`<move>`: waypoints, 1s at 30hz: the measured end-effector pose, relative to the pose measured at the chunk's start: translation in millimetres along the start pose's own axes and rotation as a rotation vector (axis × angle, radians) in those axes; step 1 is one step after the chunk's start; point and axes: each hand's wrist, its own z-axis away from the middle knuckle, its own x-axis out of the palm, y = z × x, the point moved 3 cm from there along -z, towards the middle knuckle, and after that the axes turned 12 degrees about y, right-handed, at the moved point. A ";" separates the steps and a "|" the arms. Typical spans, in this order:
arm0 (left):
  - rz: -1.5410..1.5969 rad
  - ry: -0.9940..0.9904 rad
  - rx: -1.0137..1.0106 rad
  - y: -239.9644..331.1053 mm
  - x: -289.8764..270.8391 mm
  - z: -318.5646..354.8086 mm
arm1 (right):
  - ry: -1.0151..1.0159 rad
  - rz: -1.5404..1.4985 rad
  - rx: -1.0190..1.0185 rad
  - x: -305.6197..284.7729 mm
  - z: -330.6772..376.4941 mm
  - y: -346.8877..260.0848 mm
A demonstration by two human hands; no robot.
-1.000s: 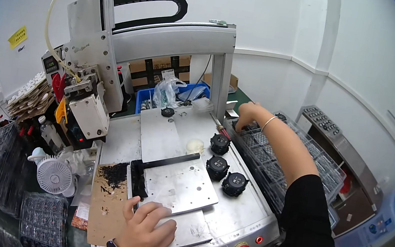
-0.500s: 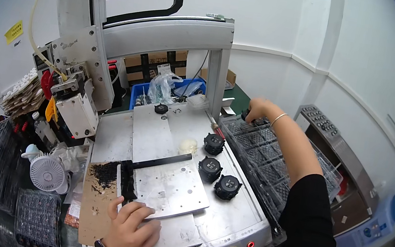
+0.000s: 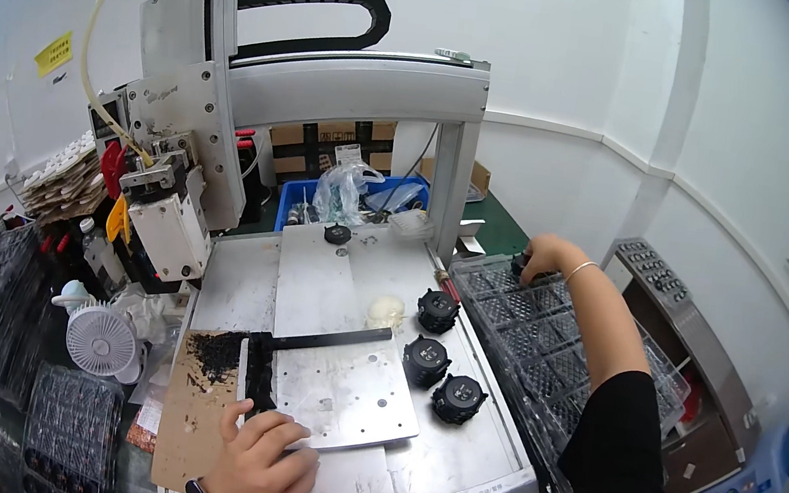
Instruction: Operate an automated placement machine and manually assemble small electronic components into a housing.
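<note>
Left hand (image 3: 259, 459) lies flat, fingers spread, on the near edge of the metal plate (image 3: 344, 391). Right hand (image 3: 544, 258) reaches to the far end of the clear tray (image 3: 543, 338) right of the plate, fingers curled on a small black part (image 3: 521, 262). Three black round parts (image 3: 427, 360) stand between plate and tray.

White walls (image 3: 562, 58) meeting in a corner, green bench top (image 3: 502, 231), even light
</note>
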 end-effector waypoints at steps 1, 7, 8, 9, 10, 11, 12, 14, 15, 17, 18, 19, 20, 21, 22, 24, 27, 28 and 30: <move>0.005 -0.001 -0.016 -0.7 0.6 -0.7 | 0.003 0.028 -0.001 -4.7 -1.8 1.1; -0.005 0.000 -0.042 -1.6 -0.1 -3.7 | 0.139 0.116 0.082 -38.5 -16.1 28.9; -0.010 -0.001 -0.040 -1.3 -0.5 -4.1 | 0.140 0.115 0.082 -28.3 -12.4 34.0; -0.019 -0.001 -0.043 -0.4 -1.3 -4.1 | 0.132 0.107 0.096 -9.2 -9.4 36.4; -0.022 0.002 -0.039 1.2 0.2 -5.7 | 0.126 0.101 0.119 -0.7 -6.4 43.1; -0.026 0.005 -0.035 1.6 1.0 -6.8 | 0.131 0.100 0.120 -0.7 -8.8 50.3; -0.024 0.004 -0.035 2.0 1.0 -6.2 | 0.069 0.023 0.131 1.6 -6.3 55.1; -0.015 -0.007 -0.042 2.0 1.4 -5.2 | 0.005 -0.054 0.145 5.7 -7.3 59.1; -0.011 -0.010 -0.043 2.5 1.1 -5.0 | -0.009 -0.033 0.120 4.4 -8.7 56.4; -0.020 -0.026 -0.076 2.5 1.4 -4.8 | -0.029 -0.013 0.096 2.8 -9.3 54.3; -0.022 -0.029 -0.078 2.1 2.3 -4.4 | -0.015 -0.012 0.092 -3.4 -7.5 50.2; -0.025 -0.024 -0.075 1.5 3.9 -3.6 | -0.002 -0.012 0.092 -8.8 -5.1 49.6; -0.028 -0.020 -0.072 0.8 5.5 -3.3 | 0.108 -0.048 0.083 -22.2 -6.1 51.7; -0.026 -0.031 -0.072 0.9 5.5 -3.2 | 0.212 -0.086 0.076 -32.6 -10.3 56.9; -0.019 -0.028 -0.073 1.7 6.3 -4.7 | 0.301 -0.110 0.113 -40.2 -18.0 73.8; -0.012 -0.031 -0.078 2.0 6.9 -4.9 | 0.383 -0.134 0.149 -39.0 -22.8 85.6; -0.051 -0.028 -0.078 1.5 4.9 -2.6 | 0.210 0.140 0.172 -16.3 -23.9 77.0; -0.050 -0.044 -0.086 0.9 6.3 -2.8 | 0.214 0.138 0.168 -2.4 -26.2 84.5; -0.037 -0.057 -0.093 -0.4 9.6 -2.6 | 0.146 0.006 0.236 18.5 -23.9 101.4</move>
